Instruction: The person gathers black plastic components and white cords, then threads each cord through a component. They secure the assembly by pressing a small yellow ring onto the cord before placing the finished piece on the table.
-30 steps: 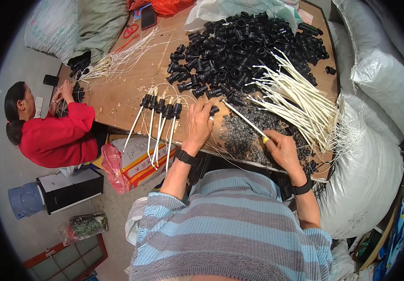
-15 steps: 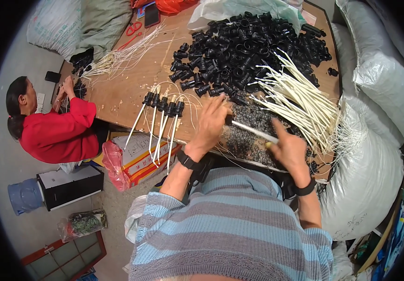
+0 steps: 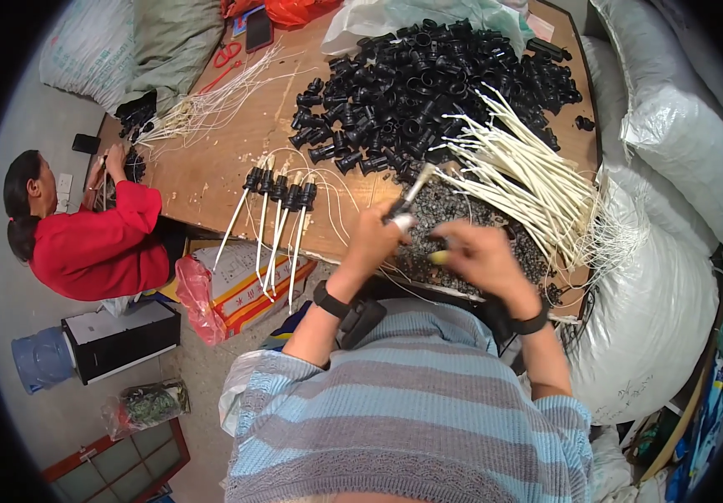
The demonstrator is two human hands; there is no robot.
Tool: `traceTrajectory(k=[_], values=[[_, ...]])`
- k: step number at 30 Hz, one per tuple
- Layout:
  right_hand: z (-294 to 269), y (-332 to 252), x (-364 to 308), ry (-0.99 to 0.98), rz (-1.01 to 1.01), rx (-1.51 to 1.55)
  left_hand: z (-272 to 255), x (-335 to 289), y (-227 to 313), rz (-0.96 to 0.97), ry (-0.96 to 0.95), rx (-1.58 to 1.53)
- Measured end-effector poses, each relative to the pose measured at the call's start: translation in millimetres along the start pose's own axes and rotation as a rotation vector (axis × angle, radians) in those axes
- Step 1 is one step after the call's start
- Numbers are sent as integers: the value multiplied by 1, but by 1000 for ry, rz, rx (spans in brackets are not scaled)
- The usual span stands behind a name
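Note:
My left hand [image 3: 373, 245] is closed round a black lamp socket [image 3: 397, 208]. A pale stem with a tan tip [image 3: 421, 178] sticks out from the socket, up and to the right. Just to its right, my right hand [image 3: 485, 258] hovers with curled fingers, smeared by motion; a yellow covering [image 3: 438, 257] shows on one fingertip. Whether it holds anything is unclear. Beneath both hands spreads a heap of small dark pieces [image 3: 437, 225]. Left of my left hand, several sockets fitted with white sleeved wires [image 3: 278, 191] lie in a row, their stems hanging over the table edge.
A large pile of black sockets [image 3: 428, 92] covers the far middle of the table [image 3: 236, 159]. Right of it lies a bundle of white sleeved wires [image 3: 529, 180]. Full white sacks [image 3: 646, 318] crowd the right side. A person in red [image 3: 102, 239] works at the left end.
The socket in my left hand has turned, so its stem now points away from me instead of toward my right hand. My right hand has moved left and curled its fingers.

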State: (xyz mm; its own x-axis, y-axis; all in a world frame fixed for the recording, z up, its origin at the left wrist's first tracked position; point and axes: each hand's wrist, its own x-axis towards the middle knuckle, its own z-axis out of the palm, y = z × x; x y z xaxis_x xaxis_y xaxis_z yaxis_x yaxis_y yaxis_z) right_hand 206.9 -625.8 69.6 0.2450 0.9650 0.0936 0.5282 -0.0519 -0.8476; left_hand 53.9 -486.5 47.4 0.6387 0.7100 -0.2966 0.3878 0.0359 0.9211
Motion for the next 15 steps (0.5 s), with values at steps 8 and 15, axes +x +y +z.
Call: traceTrajectory(k=[8,15], values=[[34,19,-4,188,-41,-185,7,4,-21,332,-58,205],[32,19,-2,322,-22,-250,3,0,-20,527,-55,491]])
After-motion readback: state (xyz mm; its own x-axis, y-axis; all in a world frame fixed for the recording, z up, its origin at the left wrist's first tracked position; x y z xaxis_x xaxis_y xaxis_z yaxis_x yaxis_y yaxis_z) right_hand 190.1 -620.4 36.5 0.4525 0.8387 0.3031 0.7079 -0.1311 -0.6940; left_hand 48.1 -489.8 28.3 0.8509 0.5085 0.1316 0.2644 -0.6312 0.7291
